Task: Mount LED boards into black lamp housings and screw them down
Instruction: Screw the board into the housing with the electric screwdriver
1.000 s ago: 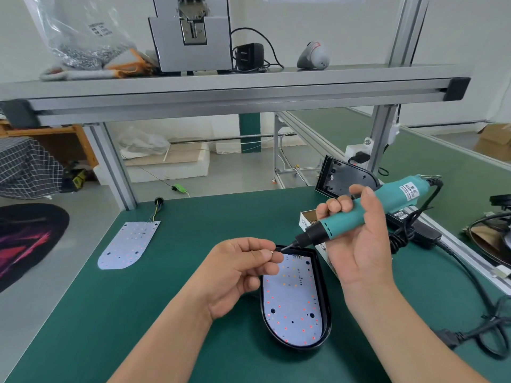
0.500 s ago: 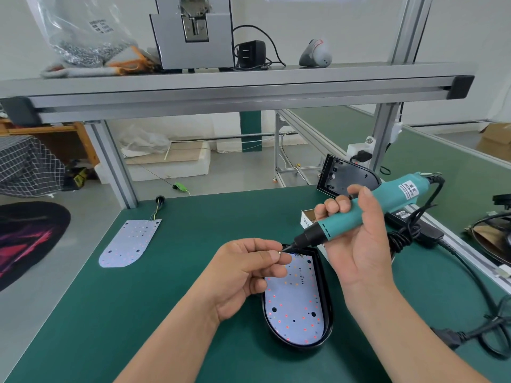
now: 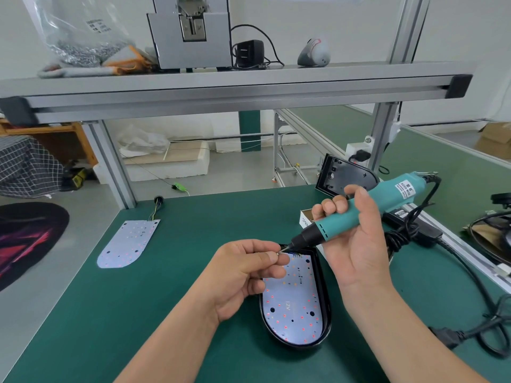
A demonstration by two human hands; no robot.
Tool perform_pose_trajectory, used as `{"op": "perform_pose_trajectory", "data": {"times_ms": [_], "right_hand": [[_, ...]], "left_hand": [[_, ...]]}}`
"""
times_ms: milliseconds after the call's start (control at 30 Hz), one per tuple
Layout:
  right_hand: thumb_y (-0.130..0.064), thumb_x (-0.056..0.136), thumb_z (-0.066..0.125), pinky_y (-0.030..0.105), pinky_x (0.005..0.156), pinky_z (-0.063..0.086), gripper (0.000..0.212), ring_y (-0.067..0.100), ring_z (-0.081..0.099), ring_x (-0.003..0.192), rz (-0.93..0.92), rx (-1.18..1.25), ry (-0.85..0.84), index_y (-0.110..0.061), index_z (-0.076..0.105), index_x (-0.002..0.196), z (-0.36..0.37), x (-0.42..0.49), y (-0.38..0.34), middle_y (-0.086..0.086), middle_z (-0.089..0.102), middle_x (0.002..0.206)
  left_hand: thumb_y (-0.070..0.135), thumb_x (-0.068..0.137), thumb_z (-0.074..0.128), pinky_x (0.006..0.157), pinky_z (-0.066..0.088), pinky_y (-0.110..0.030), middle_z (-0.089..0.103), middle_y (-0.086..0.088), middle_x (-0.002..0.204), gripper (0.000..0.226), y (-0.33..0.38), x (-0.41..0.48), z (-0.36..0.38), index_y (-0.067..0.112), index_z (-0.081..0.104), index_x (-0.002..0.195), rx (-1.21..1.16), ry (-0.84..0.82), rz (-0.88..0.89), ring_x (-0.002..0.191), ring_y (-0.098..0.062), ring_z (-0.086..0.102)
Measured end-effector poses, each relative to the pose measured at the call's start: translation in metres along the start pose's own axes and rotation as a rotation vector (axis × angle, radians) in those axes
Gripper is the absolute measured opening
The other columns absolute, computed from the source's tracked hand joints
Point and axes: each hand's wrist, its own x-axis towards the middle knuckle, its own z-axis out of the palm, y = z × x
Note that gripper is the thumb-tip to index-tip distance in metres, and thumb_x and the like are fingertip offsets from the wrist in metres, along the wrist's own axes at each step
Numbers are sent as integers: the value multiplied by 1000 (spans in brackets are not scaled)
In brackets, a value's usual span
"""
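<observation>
A white LED board with red dots lies inside a black lamp housing on the green table, in front of me. My left hand hovers over the housing's near-left edge and pinches a small screw between thumb and forefinger. My right hand grips a teal electric screwdriver, tilted down to the left, and its bit tip meets the screw. A second LED board with short wires lies loose at the left. An empty black housing leans at the back right.
A small white box sits behind the screwdriver. Black power cables and an adapter trail along the right side of the table. An aluminium frame shelf overhead carries a screw feeder, a bag of screws and gloves.
Both hands have held nearly the same pose. The screw in my left fingers has closed up against the screwdriver's bit.
</observation>
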Motion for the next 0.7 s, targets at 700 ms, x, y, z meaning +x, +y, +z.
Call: {"op": "perform_pose_trajectory", "data": {"times_ms": [700], "right_hand": [[-27, 103, 64, 36, 82, 54, 11, 18, 54, 72, -6, -36, -6, -17, 60, 103, -5, 3, 1, -1, 50, 77]], "left_hand": [[3, 97, 72, 45, 43, -18, 81, -15, 109, 18, -2, 1, 0, 4, 71, 116, 56, 30, 34, 71, -14, 76]]}}
